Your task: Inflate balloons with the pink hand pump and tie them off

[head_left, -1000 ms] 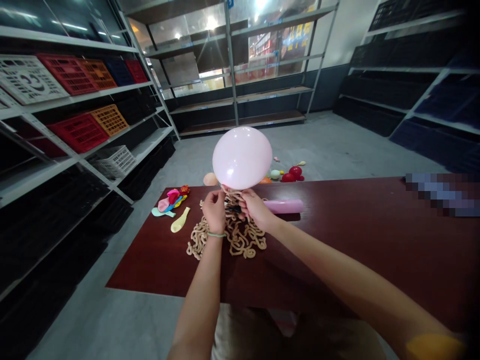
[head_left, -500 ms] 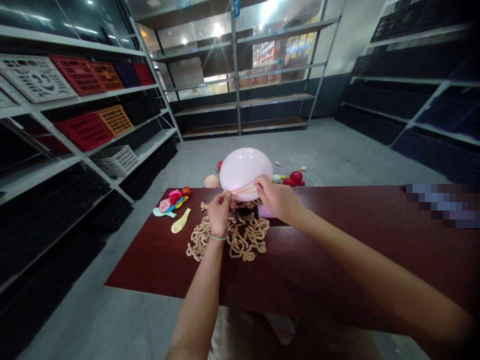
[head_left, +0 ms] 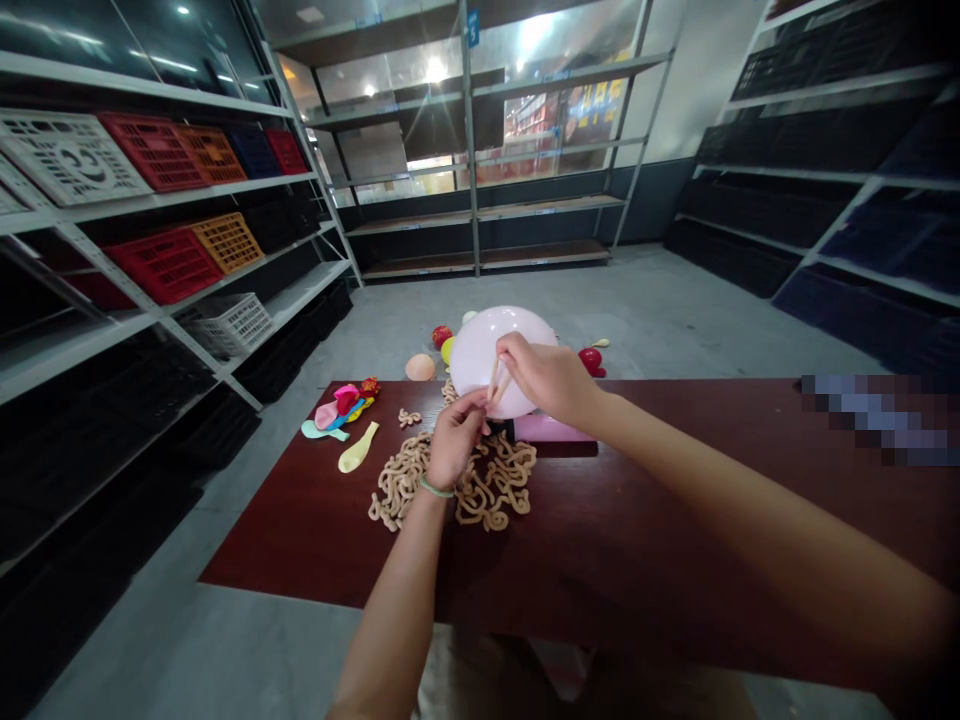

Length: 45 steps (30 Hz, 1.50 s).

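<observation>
a wide stretch of the glossy dark red-brown rectangular counter (head_left: 675, 520) ran from its middle toward a pixelated patch (head_left: 885, 418) near the far edge at the right. a band of the same surface lay between the near edge and a pile of curly tan cord-like pieces (head_left: 401, 480). left of the pile, a limp pale-yellow balloon (head_left: 358, 449) lay apart from it; a heap of flat, many-coloured balloons (head_left: 341, 405) sat near the far left corner. a pink cylinder with a black end (head_left: 555, 429) lay close to the far edge, right of the pile.

the large round pale-pink balloon (head_left: 480, 350) was above the far edge, left of its middle, overlapping that edge in view, right behind the hands. the right hand (head_left: 551, 378) had its fingers closed in a pinch on the upper end of a thin tan stretchy strip (head_left: 493, 383), in front of the balloon. the left hand (head_left: 455, 440), a pale-green band (head_left: 436, 488) around its wrist, pinched the strip's lower end, its fingers bunched together; whether the balloon's neck was between them too could not be told.
</observation>
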Each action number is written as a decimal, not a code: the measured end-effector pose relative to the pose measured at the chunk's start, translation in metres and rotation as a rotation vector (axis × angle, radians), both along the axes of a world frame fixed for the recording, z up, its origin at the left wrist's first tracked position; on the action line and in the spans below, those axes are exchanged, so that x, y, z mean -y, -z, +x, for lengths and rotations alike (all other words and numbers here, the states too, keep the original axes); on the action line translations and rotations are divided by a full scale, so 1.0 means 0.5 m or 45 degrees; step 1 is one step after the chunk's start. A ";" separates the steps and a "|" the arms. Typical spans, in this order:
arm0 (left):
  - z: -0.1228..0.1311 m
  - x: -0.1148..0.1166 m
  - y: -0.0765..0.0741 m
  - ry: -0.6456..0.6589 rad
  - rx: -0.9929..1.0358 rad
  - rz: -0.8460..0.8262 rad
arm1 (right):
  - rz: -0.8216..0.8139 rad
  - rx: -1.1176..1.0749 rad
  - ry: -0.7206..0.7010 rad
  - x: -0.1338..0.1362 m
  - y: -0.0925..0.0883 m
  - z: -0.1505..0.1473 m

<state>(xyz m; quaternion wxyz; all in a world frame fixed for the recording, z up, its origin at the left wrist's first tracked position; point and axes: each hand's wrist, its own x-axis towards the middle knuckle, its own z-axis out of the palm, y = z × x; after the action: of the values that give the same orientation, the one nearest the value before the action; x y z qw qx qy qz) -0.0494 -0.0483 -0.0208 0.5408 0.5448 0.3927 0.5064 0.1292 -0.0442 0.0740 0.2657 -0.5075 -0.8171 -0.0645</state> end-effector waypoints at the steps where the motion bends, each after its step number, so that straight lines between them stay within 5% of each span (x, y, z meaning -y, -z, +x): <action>1: -0.002 0.000 -0.002 0.039 0.038 -0.030 | -0.018 0.005 0.000 -0.004 -0.004 -0.002; 9: -0.008 0.004 -0.015 0.309 0.151 -0.148 | -0.062 0.106 -0.036 -0.028 -0.010 0.013; 21: 0.009 -0.006 0.008 0.125 0.010 -0.041 | -0.536 -0.014 -0.329 -0.004 -0.072 0.041; 28: 0.015 0.003 0.031 -0.016 -0.500 0.391 | -0.576 0.091 -0.564 -0.007 -0.120 -0.043; 33: 0.015 0.016 0.026 0.048 -0.619 0.634 | -0.625 0.088 -0.522 -0.041 -0.104 -0.094; 38: 0.016 0.020 0.019 0.144 -0.596 0.661 | -0.745 -0.026 -0.493 -0.049 -0.097 -0.092; 45: 0.018 0.020 0.029 -0.012 -0.511 0.597 | -0.793 0.026 -0.584 -0.048 -0.105 -0.115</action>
<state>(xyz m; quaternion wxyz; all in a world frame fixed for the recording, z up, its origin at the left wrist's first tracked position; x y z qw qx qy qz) -0.0403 -0.0581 -0.0353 0.3096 0.7420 0.3667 0.4681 0.0718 -0.0202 0.1265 0.0982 -0.3672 -0.8924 0.2430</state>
